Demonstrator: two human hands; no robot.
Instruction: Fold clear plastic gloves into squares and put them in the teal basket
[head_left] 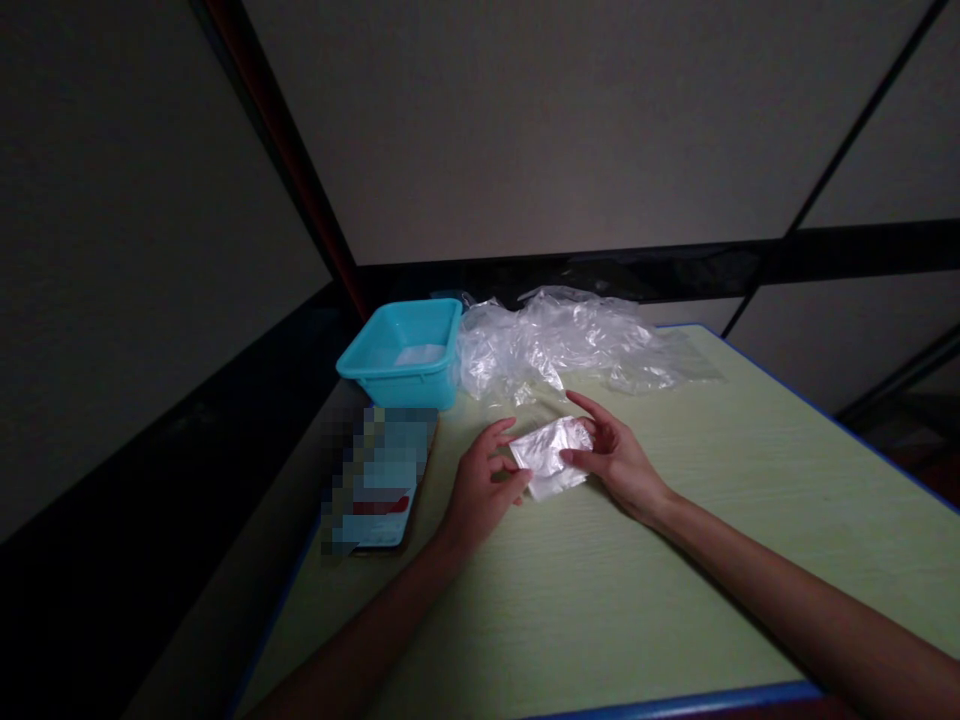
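"Where was the film (551,462)?"

"I saw it over the table (600,610), fingers of the right hand (622,462) pinched on one edge, those of the left hand (482,487) on a corner, probably keeping it flat. Loose plastic (562,340) lay behind."

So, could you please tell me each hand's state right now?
Left hand: holding the left edge of the shiny plastic piece.
Right hand: pinching its right side.
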